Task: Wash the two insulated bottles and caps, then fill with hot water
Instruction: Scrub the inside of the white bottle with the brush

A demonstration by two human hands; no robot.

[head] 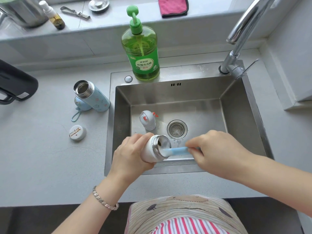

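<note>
My left hand [130, 153] grips a white insulated bottle [152, 150], tilted with its steel mouth toward the right over the sink [241, 105]. My right hand [217, 149] pinches the blue handle of a bottle brush [179, 151] whose end is inside the bottle's mouth. A grey cap with red parts [147, 121] stands on the sink floor beside the drain [177, 129]. A light blue patterned bottle [92, 96] stands open on the counter left of the sink, its blue cap with strap [81, 105] beside it. A round white cap [77, 132] lies nearer on the counter.
A green dish-soap pump bottle [141, 48] stands on the sink's back rim. The chrome faucet [243, 34] rises at the back right. A black kettle [15, 85] sits at the far left. On the sill lie a pink cloth [173, 5], a sink strainer lid [99, 4] and a small spray bottle [53, 16].
</note>
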